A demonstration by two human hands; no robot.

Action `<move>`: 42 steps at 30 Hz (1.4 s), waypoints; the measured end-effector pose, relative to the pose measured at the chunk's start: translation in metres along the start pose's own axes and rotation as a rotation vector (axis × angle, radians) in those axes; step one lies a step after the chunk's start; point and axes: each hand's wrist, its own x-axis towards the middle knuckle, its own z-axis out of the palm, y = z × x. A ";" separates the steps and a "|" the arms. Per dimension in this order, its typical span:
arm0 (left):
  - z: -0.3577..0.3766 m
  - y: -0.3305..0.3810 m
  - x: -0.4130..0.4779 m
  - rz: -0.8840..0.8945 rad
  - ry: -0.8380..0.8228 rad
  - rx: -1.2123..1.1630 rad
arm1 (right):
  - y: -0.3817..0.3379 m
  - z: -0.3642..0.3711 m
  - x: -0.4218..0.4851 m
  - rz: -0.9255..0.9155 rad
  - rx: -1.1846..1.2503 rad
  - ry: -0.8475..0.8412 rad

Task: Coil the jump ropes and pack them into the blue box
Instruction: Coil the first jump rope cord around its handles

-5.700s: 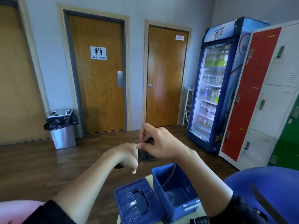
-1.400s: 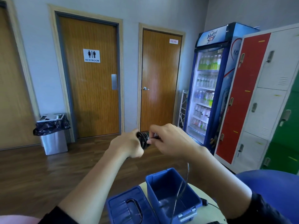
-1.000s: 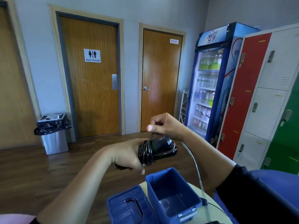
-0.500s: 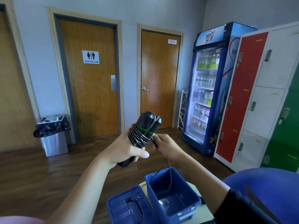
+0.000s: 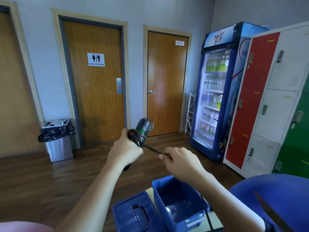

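Note:
My left hand (image 5: 124, 150) grips the black jump rope handles (image 5: 142, 129), which have a green ring and cord wound round them, and holds them tilted up above the table. A taut stretch of cord (image 5: 153, 149) runs from the bundle to my right hand (image 5: 179, 162), which pinches it. Below my hands the blue box (image 5: 177, 205) stands with no lid on and nothing visible inside. Its blue lid (image 5: 135, 215) lies to its left, handle up. Another black cord (image 5: 207, 216) hangs by the box's right side.
The box and lid sit on a small pale round table (image 5: 215, 220). A blue chair back (image 5: 274, 198) is at lower right. Beyond are a drinks fridge (image 5: 219, 91), lockers (image 5: 274, 97), two wooden doors and a lined bin (image 5: 57, 139) on the wood floor.
My left hand has lowered the wound handles a little. My right hand has moved right and away from the bundle, pulling the cord tight between the hands.

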 end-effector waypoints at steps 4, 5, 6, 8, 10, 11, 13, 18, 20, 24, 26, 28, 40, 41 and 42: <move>0.003 0.009 -0.006 0.102 -0.109 0.345 | -0.018 -0.034 0.006 -0.377 -0.288 0.094; 0.003 0.013 -0.009 0.135 -0.160 0.408 | -0.019 -0.042 0.012 -0.465 -0.323 0.073; 0.002 0.016 -0.010 0.162 -0.218 0.472 | -0.019 -0.049 0.019 -0.541 -0.324 0.042; -0.003 0.022 -0.015 0.216 -0.372 0.554 | -0.019 -0.059 0.031 -0.623 -0.189 -0.053; -0.009 0.025 -0.022 0.281 -0.517 0.503 | -0.019 -0.065 0.042 -0.611 0.012 -0.134; -0.012 0.025 -0.025 0.329 -0.567 0.442 | -0.019 -0.066 0.047 -0.591 0.098 -0.163; -0.017 0.025 -0.032 0.423 -0.617 0.326 | -0.017 -0.067 0.054 -0.549 0.263 -0.216; -0.021 0.024 -0.042 0.544 -0.628 0.101 | 0.003 -0.043 0.069 -0.429 0.615 -0.284; -0.021 0.024 -0.045 0.569 -0.628 0.031 | 0.007 -0.035 0.064 -0.414 0.690 -0.271; -0.018 0.016 -0.045 0.548 -0.540 -0.065 | 0.021 -0.018 0.045 -0.389 0.753 -0.162; -0.015 0.011 -0.046 0.510 -0.494 -0.141 | 0.025 -0.002 0.042 -0.302 0.738 -0.160; -0.011 0.008 -0.044 0.474 -0.470 -0.261 | 0.024 0.012 0.042 -0.130 0.778 -0.138; 0.003 -0.003 -0.039 0.248 -0.321 -0.543 | 0.043 0.029 -0.004 -0.072 0.546 -0.213; 0.003 -0.002 -0.037 0.200 -0.302 -0.541 | 0.044 0.025 -0.007 -0.081 0.438 -0.207; 0.004 -0.002 -0.035 0.154 -0.275 -0.530 | 0.043 0.019 -0.012 -0.084 0.344 -0.194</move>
